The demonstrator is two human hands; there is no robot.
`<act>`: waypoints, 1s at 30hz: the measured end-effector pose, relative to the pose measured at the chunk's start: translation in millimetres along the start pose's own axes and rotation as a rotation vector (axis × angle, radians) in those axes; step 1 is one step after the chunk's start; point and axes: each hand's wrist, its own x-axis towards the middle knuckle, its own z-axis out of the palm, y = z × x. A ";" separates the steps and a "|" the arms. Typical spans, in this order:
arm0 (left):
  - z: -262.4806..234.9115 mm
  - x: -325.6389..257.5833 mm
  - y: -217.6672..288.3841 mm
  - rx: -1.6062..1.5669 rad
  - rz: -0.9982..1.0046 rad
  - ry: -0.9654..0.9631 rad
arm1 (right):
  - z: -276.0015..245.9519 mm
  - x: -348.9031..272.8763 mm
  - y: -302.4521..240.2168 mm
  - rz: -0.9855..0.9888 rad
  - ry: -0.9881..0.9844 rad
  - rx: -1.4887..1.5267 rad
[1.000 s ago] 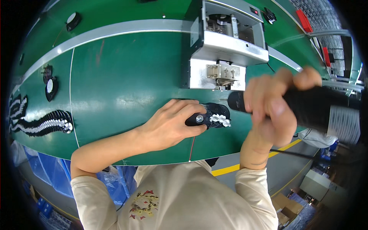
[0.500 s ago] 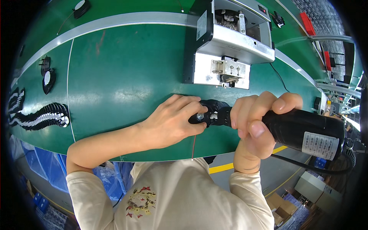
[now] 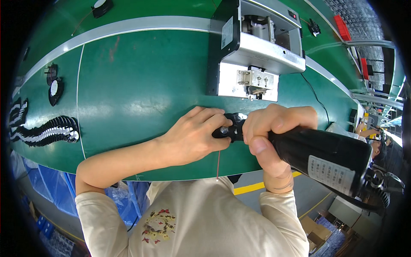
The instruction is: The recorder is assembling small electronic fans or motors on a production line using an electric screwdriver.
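My right hand (image 3: 276, 132) is wrapped round a black electric screwdriver (image 3: 325, 156). The tool lies nearly level, its tip pointing left at a small black part (image 3: 234, 122) on the green bench. My left hand (image 3: 199, 130) grips that part from the left, its fingers curled over it and hiding much of its shape. A round metallic spot shows between the left fingers. From beneath the part a thin red wire (image 3: 218, 165) runs toward the bench's near edge. The screwdriver's tip is hidden by my right fingers, so I cannot tell whether it touches the part.
Beyond my hands stands a silver-and-black screw feeder (image 3: 261, 51) with a cable at its right. A curved row of black-and-white parts (image 3: 47, 129) lies at the left, and loose black parts (image 3: 54, 91) sit behind it. Another person (image 3: 371, 135) is at the far right.
My right hand and the screwdriver have moved left, closer to my left hand, and the tool's rear end has swung lower. The left hand stays nearly still on the part.
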 end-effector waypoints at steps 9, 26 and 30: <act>5.6 0.3 -3.7 0.024 0.039 0.022 | -15.7 21.4 -16.9 -0.187 0.101 0.132; 4.3 -1.1 -3.7 0.020 0.049 0.021 | -17.6 35.8 -11.9 -0.162 0.158 0.069; 5.6 -3.8 -5.1 0.002 0.029 0.006 | -2.5 -0.2 -16.7 -0.150 0.180 0.166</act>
